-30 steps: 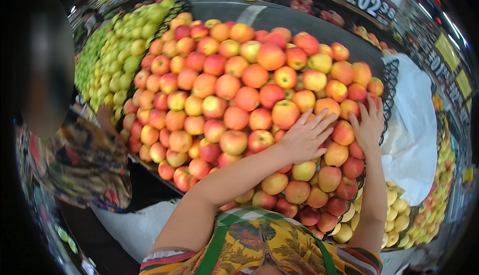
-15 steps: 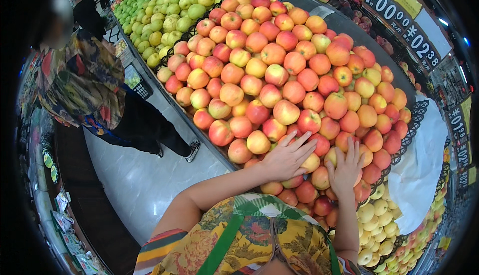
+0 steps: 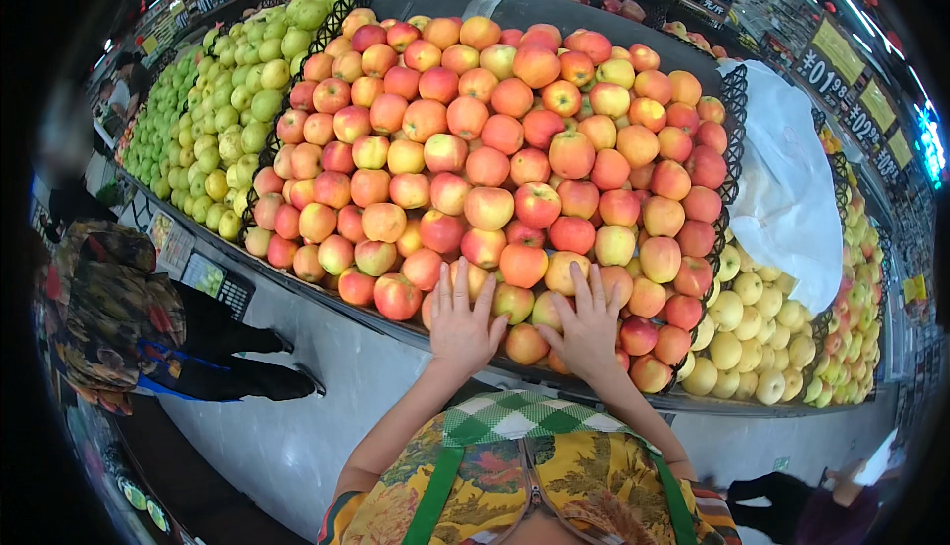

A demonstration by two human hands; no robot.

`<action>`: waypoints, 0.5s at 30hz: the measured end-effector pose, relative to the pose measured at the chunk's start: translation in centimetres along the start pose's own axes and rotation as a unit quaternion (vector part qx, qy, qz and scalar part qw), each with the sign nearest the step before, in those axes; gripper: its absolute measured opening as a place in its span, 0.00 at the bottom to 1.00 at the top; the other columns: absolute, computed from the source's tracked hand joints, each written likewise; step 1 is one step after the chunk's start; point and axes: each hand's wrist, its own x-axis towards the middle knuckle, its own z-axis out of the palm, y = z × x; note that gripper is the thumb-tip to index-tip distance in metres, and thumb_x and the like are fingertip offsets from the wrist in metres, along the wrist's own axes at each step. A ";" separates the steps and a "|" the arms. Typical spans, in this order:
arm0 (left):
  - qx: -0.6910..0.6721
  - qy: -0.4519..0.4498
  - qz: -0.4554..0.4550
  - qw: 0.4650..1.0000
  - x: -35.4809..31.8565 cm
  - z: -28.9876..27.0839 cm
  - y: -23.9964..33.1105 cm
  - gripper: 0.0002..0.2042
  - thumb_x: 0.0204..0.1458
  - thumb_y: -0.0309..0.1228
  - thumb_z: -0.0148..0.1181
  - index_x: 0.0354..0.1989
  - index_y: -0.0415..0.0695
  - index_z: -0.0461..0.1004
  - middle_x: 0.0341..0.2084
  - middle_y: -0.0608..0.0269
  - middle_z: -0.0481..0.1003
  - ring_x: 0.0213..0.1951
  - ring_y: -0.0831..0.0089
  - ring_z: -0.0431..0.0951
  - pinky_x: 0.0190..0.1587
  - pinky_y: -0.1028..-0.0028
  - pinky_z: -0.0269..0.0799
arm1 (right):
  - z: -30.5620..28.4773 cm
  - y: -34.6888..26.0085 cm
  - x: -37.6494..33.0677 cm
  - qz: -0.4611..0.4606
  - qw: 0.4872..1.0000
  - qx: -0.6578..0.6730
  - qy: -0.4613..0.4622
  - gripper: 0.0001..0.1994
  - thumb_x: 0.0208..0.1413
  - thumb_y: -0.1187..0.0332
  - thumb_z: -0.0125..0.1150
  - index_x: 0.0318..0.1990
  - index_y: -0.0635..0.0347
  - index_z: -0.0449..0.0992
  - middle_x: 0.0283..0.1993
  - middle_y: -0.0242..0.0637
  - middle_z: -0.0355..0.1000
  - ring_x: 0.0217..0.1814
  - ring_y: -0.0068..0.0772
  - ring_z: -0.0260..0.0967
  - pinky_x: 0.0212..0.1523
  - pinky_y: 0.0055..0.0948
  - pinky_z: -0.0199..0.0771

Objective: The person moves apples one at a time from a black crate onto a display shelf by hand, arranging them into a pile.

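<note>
A broad sloping heap of red and yellow apples [image 3: 488,209] fills the middle of the display. My left hand [image 3: 463,327] lies over apples at its front edge, palm down, fingers stretched out and slightly apart. A little to its right, my right hand [image 3: 590,332] rests the same way, with its fingers spread on the fruit. Between the two hands sit a few apples, one of them greenish yellow [image 3: 513,304]. Neither hand is closed round an apple. The apples under my palms are partly hidden.
Black mesh dividers [image 3: 730,139] flank the heap. Green fruit [image 3: 237,120] lies left, pale yellow pears [image 3: 757,317] right, below a white plastic sheet [image 3: 787,189]. A person in a patterned top [image 3: 109,293] stands at left near a dark basket [image 3: 236,293]. Another person [image 3: 821,510] is at lower right.
The view has turned, so the apple heap now lies straight ahead. My left hand has shifted away from the right one, and both now rest at the heap's front edge.
</note>
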 end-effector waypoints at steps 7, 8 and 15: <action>-0.099 -0.027 0.129 0.986 -5.9 -0.7 -2.4 0.37 0.49 0.38 0.69 0.70 0.46 0.64 0.72 0.44 0.56 0.73 0.41 0.53 0.70 0.40 0.49 | 0.7 -8.3 -3.7 0.061 0.998 0.014 0.015 0.23 0.50 0.51 0.71 0.49 0.54 0.78 0.74 0.51 0.58 0.79 0.65 0.47 0.70 0.73 0.44; -0.083 -0.064 0.162 0.981 -6.9 -0.7 -3.5 0.37 0.49 0.37 0.70 0.70 0.47 0.64 0.72 0.46 0.56 0.73 0.43 0.53 0.71 0.41 0.50 | 1.9 -9.4 -3.9 0.064 0.998 -0.001 -0.016 0.23 0.50 0.52 0.72 0.49 0.54 0.78 0.73 0.51 0.59 0.78 0.64 0.48 0.71 0.71 0.46; -0.133 -0.153 0.184 0.962 -13.0 -3.0 -8.2 0.37 0.50 0.34 0.68 0.70 0.45 0.63 0.71 0.46 0.57 0.73 0.49 0.56 0.71 0.46 0.53 | 4.6 -11.1 -5.0 0.087 0.990 -0.090 0.058 0.24 0.46 0.57 0.73 0.50 0.56 0.79 0.71 0.48 0.63 0.77 0.54 0.54 0.74 0.61 0.45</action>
